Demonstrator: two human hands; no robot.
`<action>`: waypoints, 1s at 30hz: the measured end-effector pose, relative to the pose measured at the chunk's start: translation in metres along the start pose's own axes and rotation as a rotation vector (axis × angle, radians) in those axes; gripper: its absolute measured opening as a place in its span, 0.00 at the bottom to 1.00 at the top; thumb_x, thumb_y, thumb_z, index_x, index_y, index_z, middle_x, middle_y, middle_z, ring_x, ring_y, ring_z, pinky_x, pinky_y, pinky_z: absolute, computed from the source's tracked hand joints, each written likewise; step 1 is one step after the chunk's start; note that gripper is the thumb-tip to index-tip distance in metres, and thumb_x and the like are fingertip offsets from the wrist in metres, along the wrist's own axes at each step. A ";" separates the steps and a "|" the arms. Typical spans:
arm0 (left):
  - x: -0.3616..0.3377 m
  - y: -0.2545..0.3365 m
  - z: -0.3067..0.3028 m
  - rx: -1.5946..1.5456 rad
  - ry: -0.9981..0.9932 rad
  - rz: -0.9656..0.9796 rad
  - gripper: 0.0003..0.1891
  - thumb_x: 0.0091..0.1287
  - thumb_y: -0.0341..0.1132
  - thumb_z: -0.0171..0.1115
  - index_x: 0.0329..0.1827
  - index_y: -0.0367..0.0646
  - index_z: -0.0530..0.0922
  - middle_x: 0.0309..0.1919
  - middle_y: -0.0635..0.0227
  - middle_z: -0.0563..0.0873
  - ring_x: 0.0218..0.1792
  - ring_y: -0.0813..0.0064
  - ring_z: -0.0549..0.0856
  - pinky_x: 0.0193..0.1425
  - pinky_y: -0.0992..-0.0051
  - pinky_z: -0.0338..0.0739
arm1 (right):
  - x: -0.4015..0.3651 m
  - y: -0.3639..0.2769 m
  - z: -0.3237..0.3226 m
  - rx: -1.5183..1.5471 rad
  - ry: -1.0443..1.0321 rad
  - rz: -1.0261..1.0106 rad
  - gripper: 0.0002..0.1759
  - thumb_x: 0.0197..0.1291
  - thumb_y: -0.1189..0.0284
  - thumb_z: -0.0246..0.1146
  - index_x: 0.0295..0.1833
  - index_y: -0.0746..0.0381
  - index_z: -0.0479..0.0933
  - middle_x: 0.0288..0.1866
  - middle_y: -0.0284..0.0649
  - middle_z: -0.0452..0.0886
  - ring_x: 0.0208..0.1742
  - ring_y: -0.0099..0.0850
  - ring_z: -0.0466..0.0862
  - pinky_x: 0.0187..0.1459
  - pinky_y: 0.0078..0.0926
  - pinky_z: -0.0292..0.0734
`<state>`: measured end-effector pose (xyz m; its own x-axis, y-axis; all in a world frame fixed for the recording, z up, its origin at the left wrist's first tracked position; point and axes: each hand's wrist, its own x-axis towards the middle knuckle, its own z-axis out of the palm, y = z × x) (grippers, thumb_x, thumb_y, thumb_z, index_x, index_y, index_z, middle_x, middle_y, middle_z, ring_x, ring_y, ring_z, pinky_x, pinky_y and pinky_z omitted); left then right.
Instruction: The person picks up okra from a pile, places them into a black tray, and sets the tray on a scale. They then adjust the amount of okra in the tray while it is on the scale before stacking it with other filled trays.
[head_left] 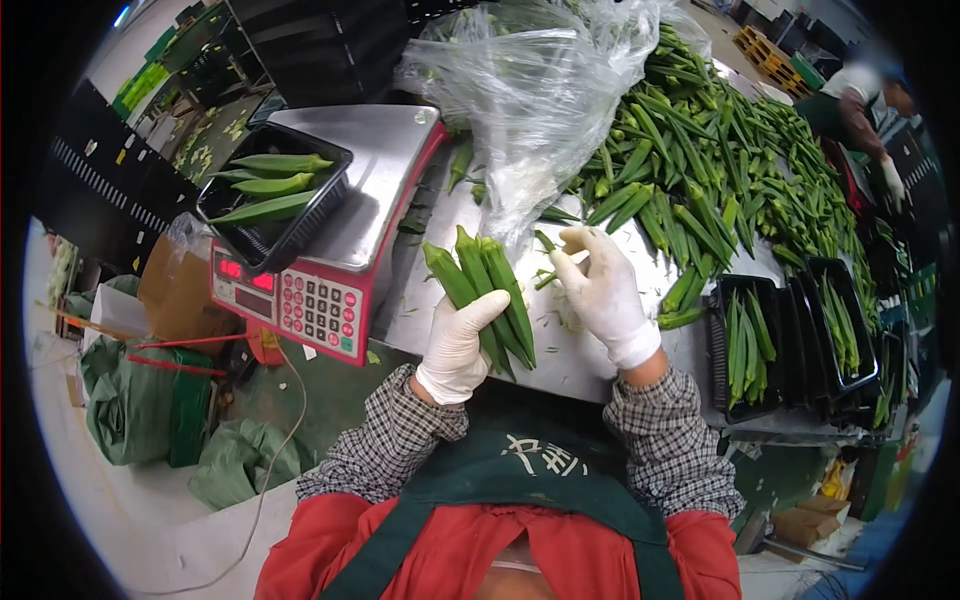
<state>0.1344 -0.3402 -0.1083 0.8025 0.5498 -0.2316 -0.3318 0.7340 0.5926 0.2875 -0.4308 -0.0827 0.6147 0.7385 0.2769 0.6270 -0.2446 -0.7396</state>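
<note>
My left hand (pixel 462 345), in a white glove, is closed around several green okra pods (pixel 493 275), with the thumb pressed across them. Their stem ends point up and away from me, over the near edge of the metal table (pixel 420 310). To the right, my white-gloved right hand (pixel 605 295) hovers above the table with bent fingers, its thumb and forefinger apart. Small green okra bits lie right at its fingertips. A large pile of okra (pixel 690 150) spreads behind it, partly under a clear plastic bag (pixel 530 100).
A red and silver scale (pixel 370 180) on the left bears a black tray (pixel 285 235) with several okra pods. Filled black trays (pixel 745 345) stand at the right edge. Black crates (pixel 310 45) rise behind the scale. Another person (pixel 858 105) works at far right.
</note>
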 end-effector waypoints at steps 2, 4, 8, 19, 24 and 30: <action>-0.001 0.006 -0.001 0.046 0.015 0.064 0.16 0.63 0.24 0.59 0.54 0.35 0.73 0.41 0.61 0.83 0.39 0.69 0.85 0.44 0.68 0.84 | 0.012 0.004 0.023 -0.138 0.015 -0.091 0.25 0.54 0.64 0.67 0.56 0.63 0.71 0.43 0.47 0.77 0.41 0.42 0.81 0.43 0.36 0.77; -0.002 0.011 -0.001 0.090 0.015 0.105 0.16 0.63 0.24 0.59 0.54 0.36 0.72 0.41 0.61 0.83 0.39 0.69 0.85 0.45 0.69 0.83 | 0.022 -0.007 0.037 -0.296 -0.132 -0.037 0.35 0.53 0.63 0.68 0.65 0.63 0.65 0.48 0.48 0.76 0.44 0.43 0.81 0.45 0.37 0.77; 0.002 0.018 -0.003 0.151 0.036 0.163 0.16 0.62 0.24 0.59 0.54 0.36 0.73 0.41 0.61 0.82 0.40 0.70 0.84 0.45 0.71 0.81 | 0.039 0.015 0.055 -0.291 -0.064 -0.146 0.21 0.57 0.70 0.63 0.56 0.67 0.73 0.39 0.45 0.79 0.38 0.39 0.81 0.41 0.34 0.77; 0.028 0.014 0.011 0.202 0.022 0.175 0.16 0.62 0.25 0.61 0.53 0.37 0.74 0.44 0.67 0.82 0.43 0.75 0.82 0.50 0.75 0.78 | 0.015 -0.017 0.018 0.642 -0.273 0.197 0.08 0.66 0.70 0.61 0.41 0.63 0.77 0.29 0.26 0.74 0.30 0.13 0.71 0.33 0.12 0.68; 0.029 0.006 0.010 0.253 0.052 0.232 0.16 0.62 0.25 0.61 0.54 0.36 0.75 0.46 0.66 0.82 0.44 0.76 0.82 0.52 0.76 0.77 | 0.013 -0.011 0.030 0.583 -0.185 0.131 0.07 0.66 0.71 0.61 0.39 0.63 0.76 0.28 0.26 0.73 0.29 0.15 0.70 0.33 0.14 0.67; 0.028 0.007 0.007 0.200 0.030 0.187 0.16 0.63 0.25 0.60 0.55 0.36 0.75 0.46 0.66 0.82 0.45 0.74 0.82 0.52 0.75 0.77 | 0.015 -0.015 0.045 0.225 0.032 -0.060 0.06 0.63 0.73 0.62 0.37 0.64 0.75 0.26 0.27 0.73 0.26 0.15 0.69 0.29 0.17 0.67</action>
<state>0.1583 -0.3225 -0.1057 0.7204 0.6823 -0.1245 -0.3663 0.5266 0.7672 0.2660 -0.3883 -0.0950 0.5965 0.7265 0.3411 0.5426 -0.0519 -0.8384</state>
